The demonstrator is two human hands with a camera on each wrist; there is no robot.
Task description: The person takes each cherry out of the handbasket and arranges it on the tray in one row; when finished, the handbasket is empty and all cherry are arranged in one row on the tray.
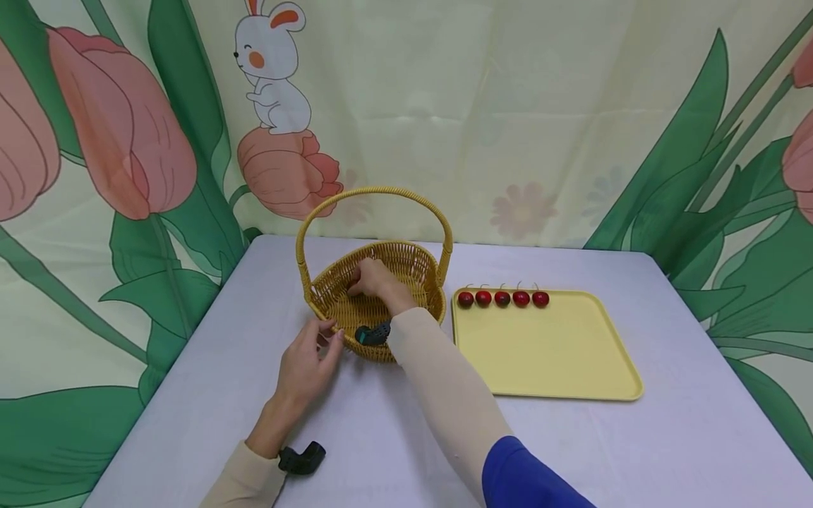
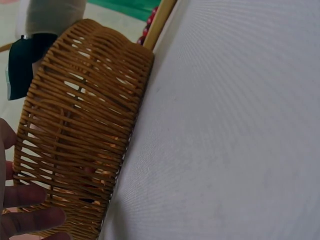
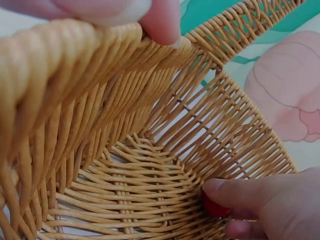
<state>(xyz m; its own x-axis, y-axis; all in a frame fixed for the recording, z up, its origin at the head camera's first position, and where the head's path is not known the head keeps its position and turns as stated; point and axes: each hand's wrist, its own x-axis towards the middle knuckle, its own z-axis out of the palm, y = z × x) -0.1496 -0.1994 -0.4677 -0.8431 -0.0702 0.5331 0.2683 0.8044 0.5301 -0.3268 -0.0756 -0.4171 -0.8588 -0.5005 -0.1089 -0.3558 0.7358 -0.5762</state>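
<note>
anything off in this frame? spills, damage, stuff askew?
Nothing stands out. Five cherries sit in a neat row along the tray's far edge. The basket stands upright and intact; left hand touches its rim, right hand pinches something red inside.

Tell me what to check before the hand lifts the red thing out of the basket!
1. Right hand inside the wicker basket: ok.
2. Fingers pinching the small red fruit at the basket's bottom: ok, though most of the fruit is hidden.
3. Left hand touching the basket's near rim: ok.
4. Basket standing flat on the table: ok.
5. Bare space on the yellow tray in front of the row of five cherries: ok.
6. More fruit left in the basket: cannot tell, the hand covers part of it.
</note>
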